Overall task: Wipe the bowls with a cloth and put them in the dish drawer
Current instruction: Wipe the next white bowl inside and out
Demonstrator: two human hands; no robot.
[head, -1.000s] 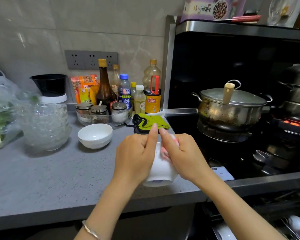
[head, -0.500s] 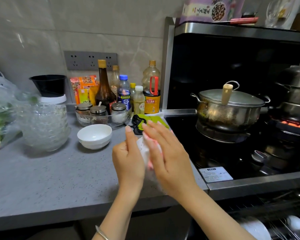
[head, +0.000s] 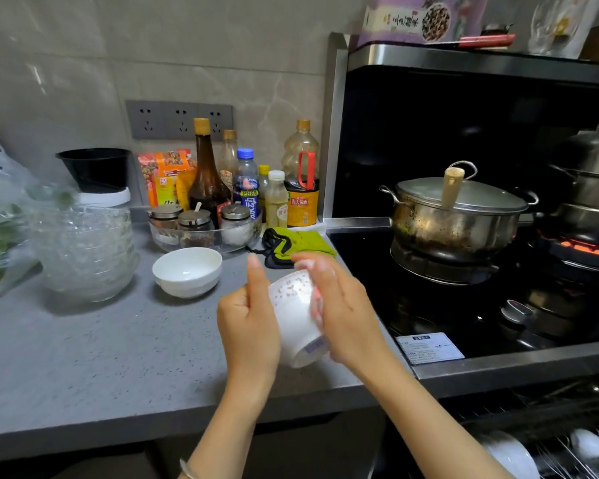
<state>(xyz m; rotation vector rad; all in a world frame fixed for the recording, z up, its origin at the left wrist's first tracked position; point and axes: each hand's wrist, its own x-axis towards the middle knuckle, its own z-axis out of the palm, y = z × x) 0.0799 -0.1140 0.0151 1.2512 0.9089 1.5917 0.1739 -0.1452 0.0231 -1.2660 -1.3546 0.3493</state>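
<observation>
Bowl [head: 296, 316] first: white with a faint speckled pattern, it is held up off the grey counter [head: 83, 357] in the middle of my feed, tipped on its side, foot ring toward the camera and mouth turned away. The left hand [head: 248, 326] grips the bowl from the left, fingers curled and the forefinger standing straight up past the rim. The right hand [head: 344, 312] curves over the opposite side and presses a pale pinkish cloth [head: 317, 302] against the wall; I can make out only a sliver of that cloth under the fingers.

Behind and to the left, a second white bowl [head: 187, 271] sits upright on the counter, well apart from the hands. Further left stands a stack of clear glass bowls [head: 83, 250]. Just beyond the hands lies a green and black rag [head: 296, 243], and behind it a cluster of sauce bottles [head: 208, 174] and lidded jars [head: 196, 223] against the wall.

To the right is the black hob with a lidded steel pot [head: 457, 216]. At the lower right corner I see the dish drawer [head: 567, 459] open, blurred, with white crockery [head: 509, 454] in its wire rack.
</observation>
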